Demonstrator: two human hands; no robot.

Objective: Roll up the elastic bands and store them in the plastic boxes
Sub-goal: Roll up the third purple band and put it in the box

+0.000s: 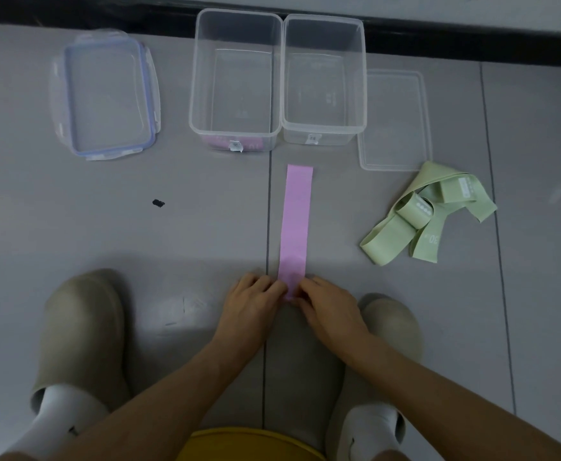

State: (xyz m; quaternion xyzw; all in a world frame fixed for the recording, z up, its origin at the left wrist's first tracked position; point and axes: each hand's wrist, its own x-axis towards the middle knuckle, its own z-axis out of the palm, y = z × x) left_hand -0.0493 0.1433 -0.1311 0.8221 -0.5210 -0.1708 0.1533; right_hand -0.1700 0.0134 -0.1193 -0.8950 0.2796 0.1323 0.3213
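Observation:
A pink elastic band (295,221) lies flat and straight on the grey floor, running away from me. My left hand (250,302) and my right hand (327,306) pinch its near end from either side, fingers curled over it. Two clear plastic boxes stand open beyond it: the left box (235,128) with something pink at its near bottom, and the right box (324,128). A loose heap of green elastic bands (428,212) lies to the right.
A blue-rimmed lid (106,94) lies at the far left, and a clear lid (395,121) lies right of the boxes. My two beige shoes (79,327) (389,331) flank my arms. A dark spot (158,203) marks the floor. A black strip runs behind the boxes.

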